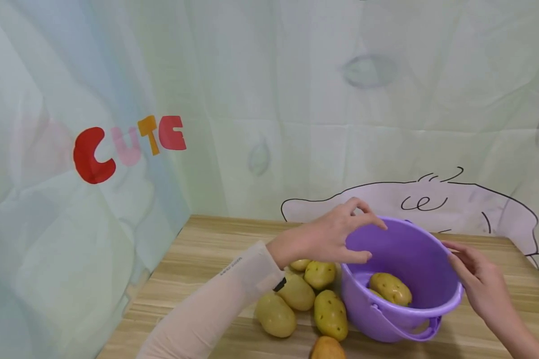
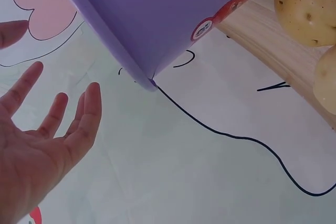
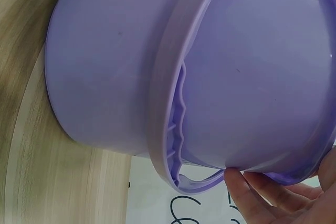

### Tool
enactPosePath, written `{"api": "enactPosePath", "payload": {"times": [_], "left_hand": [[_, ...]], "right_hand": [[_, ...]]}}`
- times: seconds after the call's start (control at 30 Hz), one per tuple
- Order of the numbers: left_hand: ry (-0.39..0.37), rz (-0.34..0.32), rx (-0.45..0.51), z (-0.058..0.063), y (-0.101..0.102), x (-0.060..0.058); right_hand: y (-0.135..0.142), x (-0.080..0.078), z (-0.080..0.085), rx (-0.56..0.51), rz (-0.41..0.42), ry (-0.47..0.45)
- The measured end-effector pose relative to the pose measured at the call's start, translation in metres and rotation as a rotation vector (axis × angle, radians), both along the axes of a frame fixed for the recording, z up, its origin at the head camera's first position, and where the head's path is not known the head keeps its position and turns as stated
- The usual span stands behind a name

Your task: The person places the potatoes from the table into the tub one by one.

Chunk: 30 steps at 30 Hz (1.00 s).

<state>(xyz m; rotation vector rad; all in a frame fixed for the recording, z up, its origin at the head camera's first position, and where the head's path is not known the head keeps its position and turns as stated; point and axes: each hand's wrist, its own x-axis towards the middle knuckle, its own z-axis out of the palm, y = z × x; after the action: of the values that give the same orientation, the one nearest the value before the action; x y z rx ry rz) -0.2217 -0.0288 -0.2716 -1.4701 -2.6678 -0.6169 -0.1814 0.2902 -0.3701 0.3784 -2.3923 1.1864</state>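
Observation:
A purple bucket (image 1: 364,311) stands tilted on the table, its handle (image 1: 402,331) hanging down the near side. Inside lies a potato (image 1: 392,288), with part of another under it. My left hand (image 1: 334,232) is over the bucket's left rim, thumb and fingers spread apart and holding nothing; the left wrist view shows this hand (image 2: 47,135) beside the rim. At the opposite side, my right hand (image 1: 480,281) holds the rim. In the right wrist view the fingertips (image 3: 236,184) of that hand touch the outer wall.
Left of the bucket lie several potatoes (image 1: 331,315) close together on the wooden table (image 1: 161,304). An orange-coloured rounded thing (image 1: 328,349) is cut off at the bottom edge. A printed curtain (image 1: 251,99) hangs behind and to the left of the table.

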Motion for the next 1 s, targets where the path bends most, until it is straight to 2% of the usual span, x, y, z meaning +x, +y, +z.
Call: {"api": "enactPosePath", "payload": {"times": [0.2,0.63,0.87,1.0], "left_hand": [[-0.014,0.008,0.006,-0.001,-0.004,0.002],[0.015,0.045,0.032,-0.006,-0.015,0.002],[-0.007,0.040,0.069,-0.006,-0.024,0.003],[-0.057,0.033,0.118,-0.008,-0.031,0.004]], "right_hand": [[0.000,0.000,-0.001,-0.004,0.003,-0.005],[0.001,0.000,-0.001,0.006,-0.001,-0.019],[0.002,0.000,0.000,0.001,0.001,-0.029],[0.001,0.000,0.001,0.004,0.005,-0.028]]}}
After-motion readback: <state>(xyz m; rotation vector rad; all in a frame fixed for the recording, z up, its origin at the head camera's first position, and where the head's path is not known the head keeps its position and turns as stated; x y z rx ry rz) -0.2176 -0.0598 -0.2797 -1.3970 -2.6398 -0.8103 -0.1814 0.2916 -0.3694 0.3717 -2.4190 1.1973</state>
